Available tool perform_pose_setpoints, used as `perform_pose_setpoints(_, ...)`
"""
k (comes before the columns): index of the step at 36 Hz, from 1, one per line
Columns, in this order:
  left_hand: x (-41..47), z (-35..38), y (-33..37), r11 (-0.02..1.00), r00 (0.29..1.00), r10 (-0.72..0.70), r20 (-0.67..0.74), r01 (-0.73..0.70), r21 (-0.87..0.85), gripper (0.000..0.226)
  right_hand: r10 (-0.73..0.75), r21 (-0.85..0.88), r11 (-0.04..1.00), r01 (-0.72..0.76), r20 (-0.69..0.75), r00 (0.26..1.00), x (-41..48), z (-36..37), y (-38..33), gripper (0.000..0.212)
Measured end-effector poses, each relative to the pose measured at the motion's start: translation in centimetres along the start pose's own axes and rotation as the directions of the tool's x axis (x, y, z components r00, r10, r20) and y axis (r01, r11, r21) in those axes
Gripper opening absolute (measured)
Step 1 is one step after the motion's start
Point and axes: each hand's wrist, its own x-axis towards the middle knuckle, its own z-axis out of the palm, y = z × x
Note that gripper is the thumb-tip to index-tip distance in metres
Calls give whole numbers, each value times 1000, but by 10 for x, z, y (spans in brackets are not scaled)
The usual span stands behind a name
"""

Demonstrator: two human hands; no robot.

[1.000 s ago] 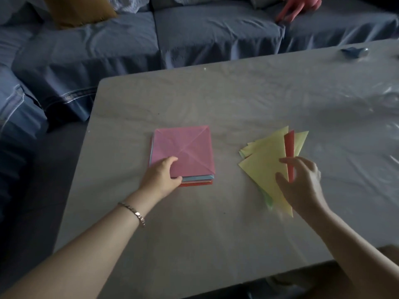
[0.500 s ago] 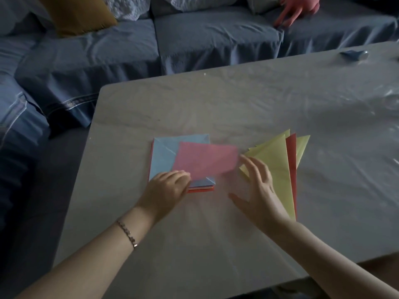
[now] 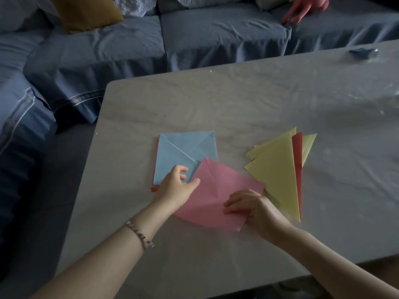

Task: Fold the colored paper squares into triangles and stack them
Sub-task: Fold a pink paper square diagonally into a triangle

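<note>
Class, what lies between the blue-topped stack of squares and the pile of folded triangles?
The pink sheet, held by the left hand and right hand, as the head view shows.

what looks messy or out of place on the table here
The pile of folded triangles is fanned, not squared: a red triangle and pale yellow tips stick out at its right edge, and a green corner pokes out below. The pink sheet is bowed only because the left hand and right hand hold it.
</note>
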Motion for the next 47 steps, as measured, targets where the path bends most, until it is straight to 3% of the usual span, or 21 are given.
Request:
perform_pose_setpoints(4, 9, 5, 14, 996, 994, -91, 65, 91, 4, 58, -29, -16, 999, 31, 97, 995, -5, 3, -2, 26)
perform_pose_setpoints(8, 12, 12, 24, 996, 986, -67, 153, 74, -44, 27, -10, -74, 997, 22, 163, 987, -11, 5, 1, 36)
perform_pose_setpoints(10, 13, 15, 24, 998, 992, -11, 127, 18, -61, 22, -7, -76, 997, 23, 213, 977, -13, 5, 1, 34)
perform_pose_setpoints(14, 18, 13, 20, 1000, 1000, 21, 4, -21, -22, 43, -38, -120, 990, 76, 294, 955, -15, -1, -2, 20)
perform_pose_setpoints(16, 18, 9, 19, 999, 1000, 25, -12, -25, -35, 45, -62, -132, 986, 103, 284, 957, -15, -7, -5, 17)
perform_pose_setpoints(20, 19, 1, 12, 997, 996, 11, -84, -17, -79, 43, -171, -239, 947, 215, 192, 966, -15, -14, -12, 39)
perform_pose_setpoints(24, 22, -7, 7, 974, 994, -49, -94, 27, -227, 30, -211, -176, 958, 227, 100, 972, -13, -21, -19, 27)
perform_pose_setpoints(29, 7, -16, 16, 952, 999, 43, -26, -49, -302, 15, -3, 91, 996, 8, -58, 998, -3, -34, -35, 22)
perform_pose_setpoints(34, -16, -17, 30, 928, 965, 239, 111, -194, -318, 16, 216, 162, 969, -186, -198, 956, 13, -40, -41, 25)
perform_pose_setpoints(39, -37, -13, 41, 931, 938, 288, 193, -227, -288, 18, 480, 353, 843, -407, -150, 864, 26, -45, -47, 8)
perform_pose_setpoints(43, -46, -10, 41, 927, 942, 283, 183, -219, -306, 27, 561, 414, 785, -460, -164, 811, 28, -42, -49, 18)
perform_pose_setpoints(47, -54, -9, 44, 919, 948, 318, 28, -301, -256, 41, 616, 479, 735, -479, -178, 768, 27, -39, -53, 14)
